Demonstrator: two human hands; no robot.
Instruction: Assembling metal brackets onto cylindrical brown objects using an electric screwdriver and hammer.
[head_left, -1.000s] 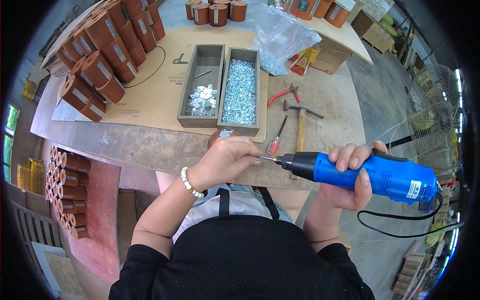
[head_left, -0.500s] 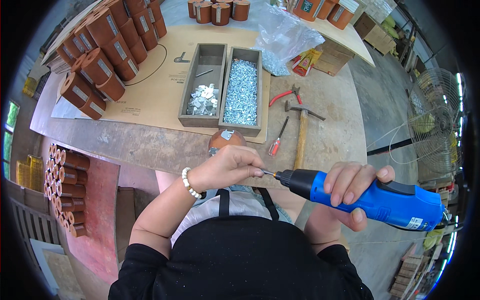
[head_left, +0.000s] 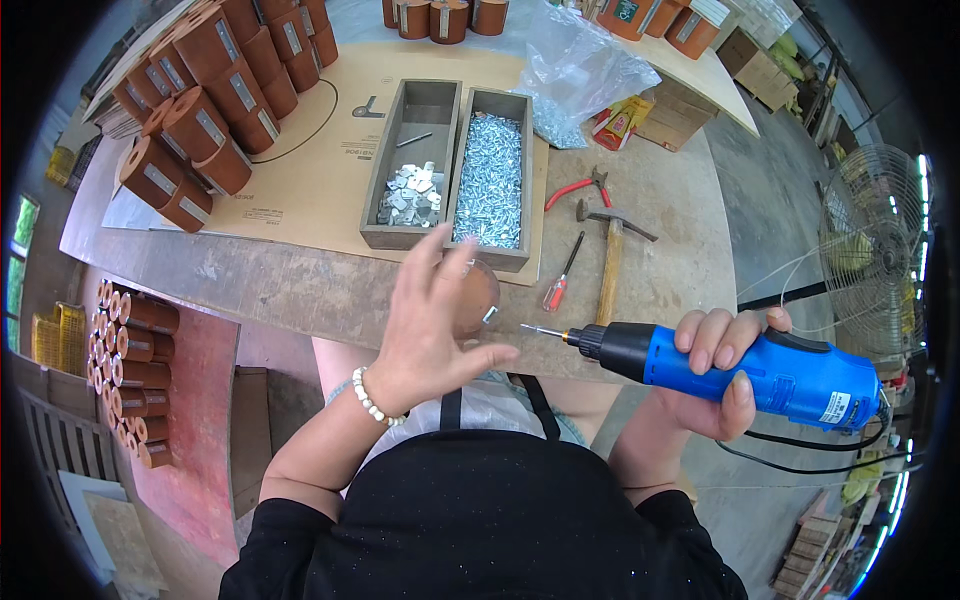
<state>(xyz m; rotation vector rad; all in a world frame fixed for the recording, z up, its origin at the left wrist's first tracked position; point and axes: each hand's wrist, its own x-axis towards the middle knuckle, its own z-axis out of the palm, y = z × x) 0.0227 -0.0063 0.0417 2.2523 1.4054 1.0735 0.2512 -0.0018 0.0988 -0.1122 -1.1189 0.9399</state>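
Observation:
My right hand [head_left: 722,358] is wrapped round a blue electric screwdriver [head_left: 800,385] with a black nose, held level over the table's near edge. Its bit, silver at the tip, points left toward my left hand [head_left: 425,320]. That hand has its fingers spread and thumb stretched out, slightly blurred. Behind it, partly covered, a round reddish-brown wooden piece [head_left: 482,292] stands at the table edge with a small metal fitting on its side. Whether my fingers touch it I cannot tell. Beyond are two wooden trays: one of small metal plates [head_left: 412,195], one of silver screws [head_left: 488,180].
To the right on the table [head_left: 670,260] lie a hammer [head_left: 612,265], red-handled pliers [head_left: 572,192] and a screwdriver [head_left: 558,290]. Stacked brown cylinders [head_left: 205,130] stand at the left on cardboard. A plastic bag [head_left: 580,70] sits behind; a fan [head_left: 875,245] stands at the right.
My left hand has let go of the screwdriver's bit, opened, and moved forward and left over the brown piece. The brown piece appears turned, its fitting now at the right. The screwdriver has shifted slightly.

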